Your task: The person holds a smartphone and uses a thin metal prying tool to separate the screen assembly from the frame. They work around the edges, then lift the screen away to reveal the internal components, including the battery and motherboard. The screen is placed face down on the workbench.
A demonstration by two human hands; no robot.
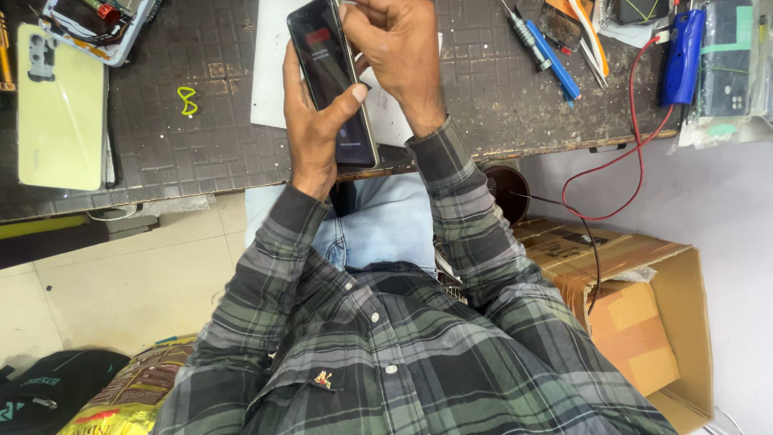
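Smartphone (334, 80) above the desk (201, 145), phone back cover (60, 109) far left of it, screwdrivers (547, 48) right.

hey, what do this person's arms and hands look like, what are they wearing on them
Both hands, the left hand and the right hand, are bare: no gloves, rings or watch show. Both arms wear the long sleeves of a plaid shirt in dark green, grey and black, with cuffs at the wrists. The shirt has white buttons down the front and a small pin on the chest.
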